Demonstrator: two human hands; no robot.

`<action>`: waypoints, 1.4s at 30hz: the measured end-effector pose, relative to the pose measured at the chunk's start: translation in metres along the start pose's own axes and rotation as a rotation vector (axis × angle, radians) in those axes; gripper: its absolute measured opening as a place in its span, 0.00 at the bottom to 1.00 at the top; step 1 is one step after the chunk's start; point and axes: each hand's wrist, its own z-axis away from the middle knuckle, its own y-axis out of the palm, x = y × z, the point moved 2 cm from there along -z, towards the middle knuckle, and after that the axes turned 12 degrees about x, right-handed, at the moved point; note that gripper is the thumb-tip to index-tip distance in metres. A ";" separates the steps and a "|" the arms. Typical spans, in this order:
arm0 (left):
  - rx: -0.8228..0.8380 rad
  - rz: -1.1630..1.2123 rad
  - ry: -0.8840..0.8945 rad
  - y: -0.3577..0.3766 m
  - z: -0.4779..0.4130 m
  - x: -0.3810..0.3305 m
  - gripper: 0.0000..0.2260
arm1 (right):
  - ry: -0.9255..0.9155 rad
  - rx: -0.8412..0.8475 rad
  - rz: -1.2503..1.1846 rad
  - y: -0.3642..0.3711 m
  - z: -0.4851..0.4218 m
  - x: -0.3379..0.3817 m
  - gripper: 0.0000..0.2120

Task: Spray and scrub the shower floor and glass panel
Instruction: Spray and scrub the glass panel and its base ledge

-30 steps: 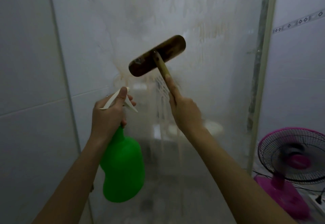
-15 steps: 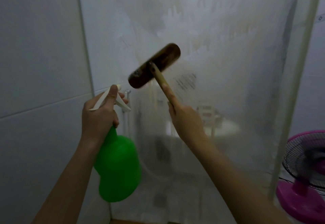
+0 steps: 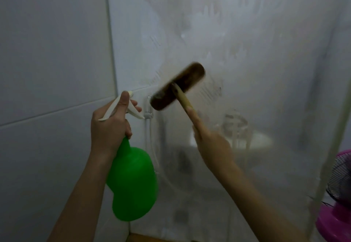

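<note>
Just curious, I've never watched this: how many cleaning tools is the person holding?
2. A green spray bottle in the left hand; a brown scrub brush in the right hand, its head at the glass panel. Others may lie out of view.

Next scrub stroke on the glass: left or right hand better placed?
Right. The right hand grips the brush by its handle, with the head up at the glass panel. The left hand grips the spray bottle, lower, beside the tiled wall.

White tiled wall [image 3: 53,55], pink fan [image 3: 337,222].
</note>
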 end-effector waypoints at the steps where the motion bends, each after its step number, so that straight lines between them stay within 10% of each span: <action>1: -0.004 0.004 -0.002 -0.002 0.001 0.001 0.15 | 0.014 0.007 -0.021 0.003 0.029 -0.008 0.37; 10: -0.017 -0.033 -0.032 -0.003 0.010 -0.002 0.13 | -0.106 -0.061 0.092 -0.047 -0.123 0.052 0.27; 17: -0.004 -0.020 -0.001 0.004 0.012 0.003 0.15 | -0.030 -0.034 -0.019 0.014 0.059 -0.031 0.30; 24: 0.046 -0.051 -0.047 0.030 0.022 0.022 0.16 | 0.016 -0.171 0.008 -0.056 -0.052 -0.015 0.26; 31: 0.086 0.008 -0.106 0.059 0.033 0.044 0.18 | 0.257 -0.092 -0.096 0.005 0.133 -0.087 0.32; 42: 0.159 0.032 -0.140 0.089 0.061 0.084 0.15 | 0.169 -0.247 -0.091 0.014 0.101 -0.091 0.26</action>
